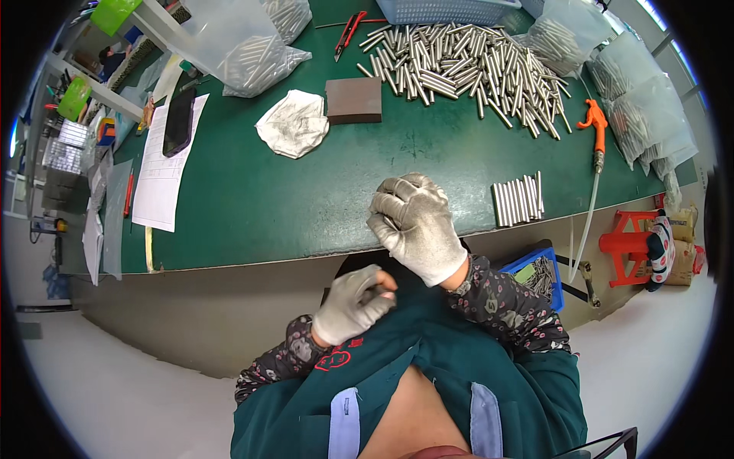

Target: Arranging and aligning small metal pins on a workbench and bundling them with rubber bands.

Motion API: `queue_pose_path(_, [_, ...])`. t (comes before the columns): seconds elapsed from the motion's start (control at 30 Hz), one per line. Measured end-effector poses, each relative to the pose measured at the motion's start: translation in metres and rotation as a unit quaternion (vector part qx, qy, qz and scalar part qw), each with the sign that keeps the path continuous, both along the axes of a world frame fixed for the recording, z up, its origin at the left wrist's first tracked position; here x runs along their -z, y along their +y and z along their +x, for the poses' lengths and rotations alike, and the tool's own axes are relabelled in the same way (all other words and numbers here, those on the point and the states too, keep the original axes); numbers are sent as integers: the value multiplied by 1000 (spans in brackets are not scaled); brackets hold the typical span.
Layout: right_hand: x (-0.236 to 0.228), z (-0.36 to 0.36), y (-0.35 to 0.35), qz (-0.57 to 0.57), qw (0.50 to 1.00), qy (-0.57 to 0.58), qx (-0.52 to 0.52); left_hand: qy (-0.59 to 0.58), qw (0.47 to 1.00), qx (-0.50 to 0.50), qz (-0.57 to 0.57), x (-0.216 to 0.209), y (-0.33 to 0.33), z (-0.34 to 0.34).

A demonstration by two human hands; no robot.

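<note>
My right hand (pixel 417 226), in a grey-stained white glove, is raised by the table's near edge with its fingers curled in. Whatever it may hold is hidden behind the fingers. Lower and to the left, in front of my body, my left hand (pixel 352 307) wears a similar glove with bare fingertips showing. Its fingers are bent toward the thumb, and I cannot make out anything in them. A row of several metal pins (pixel 518 200) lies side by side to the right of my right hand. Farther back spreads a large heap of loose metal pins (pixel 466 73).
On the green table (pixel 252 206) lie a crumpled white cloth (pixel 293 124), a brown block (pixel 354 101), a red utility knife (pixel 350 34), a phone (pixel 179 122) on paper, and an orange air gun (pixel 593 122). Bags of pins (pixel 256 61) flank the heap. Below right is a blue bin (pixel 556 289).
</note>
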State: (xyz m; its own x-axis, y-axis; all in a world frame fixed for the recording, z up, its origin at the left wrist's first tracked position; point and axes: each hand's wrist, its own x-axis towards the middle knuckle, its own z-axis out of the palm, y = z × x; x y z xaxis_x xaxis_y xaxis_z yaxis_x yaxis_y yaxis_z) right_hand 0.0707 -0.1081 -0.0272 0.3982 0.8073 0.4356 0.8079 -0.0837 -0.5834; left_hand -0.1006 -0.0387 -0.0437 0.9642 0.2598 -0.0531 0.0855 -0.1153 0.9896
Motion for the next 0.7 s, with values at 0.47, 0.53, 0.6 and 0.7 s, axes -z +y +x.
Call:
queue_pose_path(0.47, [-6, -38, -37, 9, 1000, 4, -24, -58, 690, -89, -716, 5, -30, 35])
queue_pose_path(0.53, [-11, -42, -42, 7, 1000, 7, -21, -47, 703, -120, -700, 11, -36, 29])
queue_pose_path(0.6, [-17, -43, -47, -14, 998, 7, -53, -27, 724, -155, -672, 13, -40, 25])
queue_pose_path(0.7, [-25, -44, -53, -32, 997, -30, -69, -1, 717, -142, -683, -1, -44, 24])
